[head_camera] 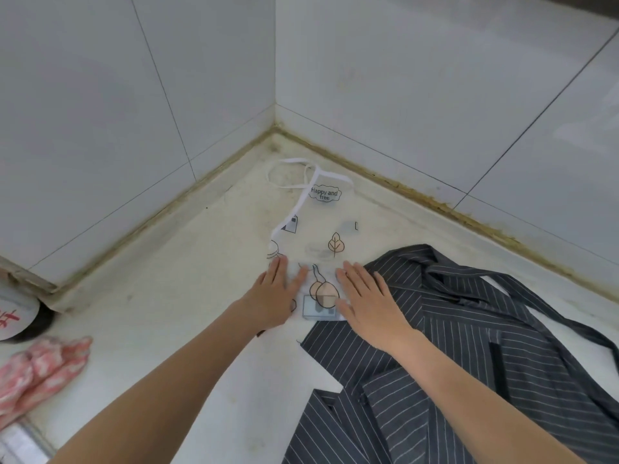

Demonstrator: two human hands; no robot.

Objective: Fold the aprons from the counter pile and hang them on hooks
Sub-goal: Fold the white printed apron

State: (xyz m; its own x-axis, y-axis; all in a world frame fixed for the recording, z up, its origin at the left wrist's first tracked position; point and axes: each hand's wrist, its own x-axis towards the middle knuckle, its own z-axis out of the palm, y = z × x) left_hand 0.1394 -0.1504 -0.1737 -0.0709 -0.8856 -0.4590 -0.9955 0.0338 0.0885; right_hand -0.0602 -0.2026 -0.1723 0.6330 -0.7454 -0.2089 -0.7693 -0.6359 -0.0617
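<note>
Striped apron (469, 363): dark grey w/ thin white stripes, crumpled on counter at lower right, nearest the camera; straps trail off to the right.
Left hand (276, 296): fingers straight & together, palm flat, pressing left edge of printed apron.
Right hand (365, 303): fingers straight, slightly spread, flat on right edge of printed apron; wrist over the striped one.
Printed apron (318, 236): thin, whitish, leaf & fruit drawings, "Happy and free" label; lies flat toward the corner, white neck strap (291, 172) looped at far end.
Counter (201, 313): pale, stained along wall joint.
Walls (100, 95): grey tile, meet in a corner.
Pink gloves (40, 373): far left, well apart from both aprons.
Round lid (16, 316): left edge, red marks, partly cut off.
</note>
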